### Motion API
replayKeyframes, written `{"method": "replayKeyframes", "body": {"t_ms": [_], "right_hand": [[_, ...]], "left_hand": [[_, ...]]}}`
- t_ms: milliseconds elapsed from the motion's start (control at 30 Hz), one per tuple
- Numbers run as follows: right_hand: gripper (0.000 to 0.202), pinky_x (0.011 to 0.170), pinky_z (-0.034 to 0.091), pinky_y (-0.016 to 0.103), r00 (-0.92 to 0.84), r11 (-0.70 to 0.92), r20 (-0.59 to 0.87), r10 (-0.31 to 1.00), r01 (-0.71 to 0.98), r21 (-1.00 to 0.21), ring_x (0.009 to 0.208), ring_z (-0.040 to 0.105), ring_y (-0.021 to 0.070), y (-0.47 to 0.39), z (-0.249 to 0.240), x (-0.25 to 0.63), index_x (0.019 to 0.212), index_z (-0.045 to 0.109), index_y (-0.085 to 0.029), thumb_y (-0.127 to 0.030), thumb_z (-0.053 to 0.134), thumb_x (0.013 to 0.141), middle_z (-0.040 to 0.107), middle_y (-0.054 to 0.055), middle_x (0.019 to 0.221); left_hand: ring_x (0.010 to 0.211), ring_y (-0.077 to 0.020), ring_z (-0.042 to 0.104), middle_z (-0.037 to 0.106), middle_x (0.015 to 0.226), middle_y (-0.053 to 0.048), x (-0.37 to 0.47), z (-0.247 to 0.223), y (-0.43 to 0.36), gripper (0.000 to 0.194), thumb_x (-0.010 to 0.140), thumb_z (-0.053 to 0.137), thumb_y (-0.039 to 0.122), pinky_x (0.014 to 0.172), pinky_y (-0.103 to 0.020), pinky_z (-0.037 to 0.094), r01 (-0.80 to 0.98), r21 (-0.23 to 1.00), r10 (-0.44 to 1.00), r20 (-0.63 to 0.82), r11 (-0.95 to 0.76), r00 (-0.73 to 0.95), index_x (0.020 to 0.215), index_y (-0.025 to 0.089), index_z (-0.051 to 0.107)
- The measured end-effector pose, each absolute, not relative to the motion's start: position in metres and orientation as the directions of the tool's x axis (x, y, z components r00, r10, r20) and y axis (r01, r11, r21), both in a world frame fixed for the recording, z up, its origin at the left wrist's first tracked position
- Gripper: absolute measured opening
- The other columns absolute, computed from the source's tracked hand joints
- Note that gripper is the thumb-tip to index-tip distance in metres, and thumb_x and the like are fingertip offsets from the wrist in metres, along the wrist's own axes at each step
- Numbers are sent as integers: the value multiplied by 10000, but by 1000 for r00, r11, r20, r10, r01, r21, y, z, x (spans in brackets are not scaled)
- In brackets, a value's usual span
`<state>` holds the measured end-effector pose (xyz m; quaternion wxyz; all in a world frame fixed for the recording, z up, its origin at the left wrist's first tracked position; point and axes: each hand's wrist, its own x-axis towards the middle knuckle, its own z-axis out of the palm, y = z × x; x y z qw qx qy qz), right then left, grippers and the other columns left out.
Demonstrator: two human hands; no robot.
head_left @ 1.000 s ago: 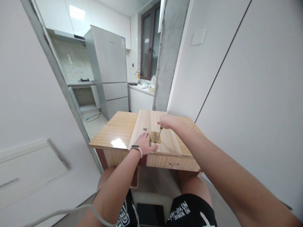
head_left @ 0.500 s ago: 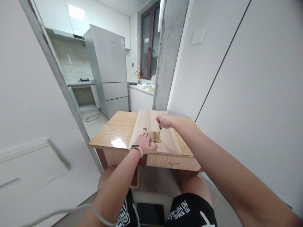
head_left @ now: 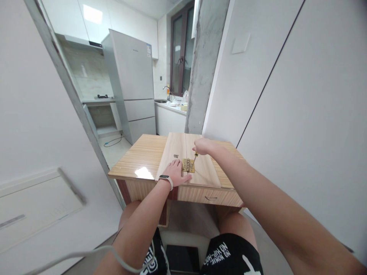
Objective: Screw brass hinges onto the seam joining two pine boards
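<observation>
A brass hinge (head_left: 188,165) lies unfolded across the seam between two pale wooden boards (head_left: 174,145) on the desk. My right hand (head_left: 203,146) is wrapped round a screwdriver (head_left: 196,156), its shaft slanting down to the hinge's right leaf. Whether the tip sits in a screw is too small to tell. My left hand (head_left: 176,173), a light-banded watch on its wrist, rests flat with fingers spread on the boards. Its fingertips reach the left edge of the hinge and its thumb crosses the seam below.
The wood-grain desk (head_left: 143,152) has a drawer (head_left: 210,196) in front, above my knees. A grey cable (head_left: 94,252) hangs across my left forearm. Beyond the doorway stand a fridge (head_left: 133,68) and a sink counter (head_left: 172,116). A white wall (head_left: 301,114) is on the right.
My right hand has shifted slightly to the right, and the screwdriver leans further that way. My left hand, the boards and the hinge stay where they were.
</observation>
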<state>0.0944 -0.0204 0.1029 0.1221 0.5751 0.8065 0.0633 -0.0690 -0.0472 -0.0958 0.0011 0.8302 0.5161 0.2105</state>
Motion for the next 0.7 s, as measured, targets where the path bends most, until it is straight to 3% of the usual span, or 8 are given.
{"method": "replayKeyframes", "body": {"t_ms": [267,400,500,600,700], "right_hand": [[269,836,486,272,-420,450,-162,893,844,292,1099,682,235,-29,113,98,1168,734,-185,-177,672,906,731,120,1215],[252,822,486,280,-396,428,-167,903,869,250,1090,682,244,-28,111,102,1159,739,-165,-280,634,960,743,127,1179],[426,847,494,311,-359,389,-159,920,890,238,1120,679,279,-25,106,103,1242,709,-116,-420,489,1040,711,188,1240],[494,882,499,343,-357,394,-180,917,879,267,1167,665,308,-20,100,102,1335,664,-95,-408,387,1071,673,220,1304],[473,910,500,349,-327,381,-212,921,870,313,1190,656,320,-18,98,99,1306,682,-59,-371,424,1060,671,240,1297]], "left_hand": [[1386,-355,426,504,1461,-183,-70,-97,-46,837,859,429,799,1151,-478,343,860,217,863,333,-461,379,1389,155,504],[1368,-353,436,519,1440,-181,-69,-97,-46,839,859,415,810,1143,-482,346,861,211,860,342,-462,378,1378,158,516],[1358,-355,440,523,1429,-183,-69,-97,-46,842,858,415,811,1138,-487,346,860,212,860,342,-464,379,1375,154,520],[1350,-353,448,527,1422,-187,-69,-96,-46,846,860,410,811,1139,-479,346,860,207,858,343,-467,383,1370,146,523],[1344,-351,456,532,1417,-184,-69,-96,-47,837,863,408,808,1135,-474,354,862,203,858,344,-464,380,1366,149,524]]}}
